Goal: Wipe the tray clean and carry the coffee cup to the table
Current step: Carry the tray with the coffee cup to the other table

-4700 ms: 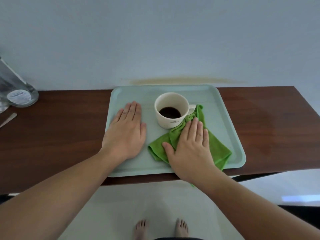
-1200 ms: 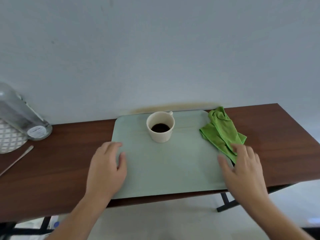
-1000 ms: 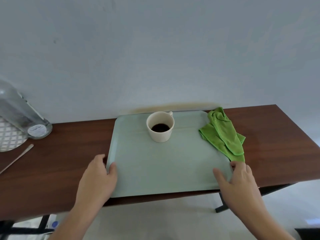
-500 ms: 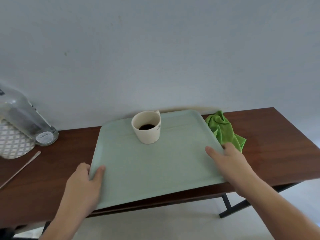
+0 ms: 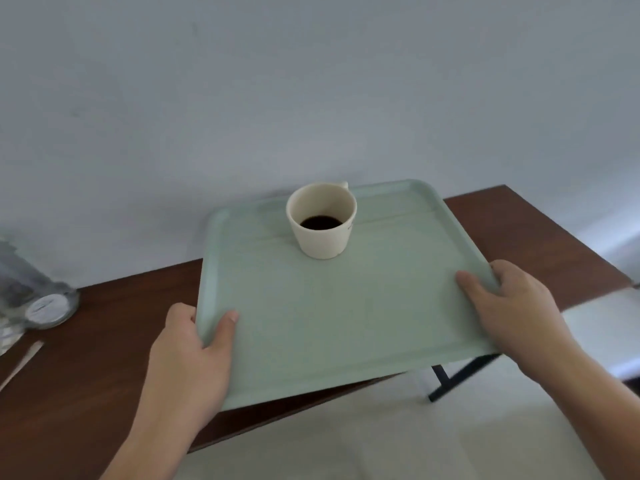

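The pale green tray (image 5: 332, 317) is lifted off the brown table (image 5: 104, 358) and hangs above its front edge. A cream coffee cup (image 5: 321, 220) with dark coffee in it stands upright near the tray's far edge. My left hand (image 5: 194, 351) grips the tray's left rim, thumb on top. My right hand (image 5: 512, 306) grips the right rim the same way. The green cloth is hidden behind the raised tray.
A clear glass jar (image 5: 38, 292) lies at the table's left end, with a thin stick (image 5: 22, 363) in front of it. A plain wall rises right behind the table. A black table leg (image 5: 450, 379) shows under the right end, over a pale floor.
Both hands went from lying on the tray to gripping its side rims. The tray with the cup has risen off the table and now covers the green cloth left at the right.
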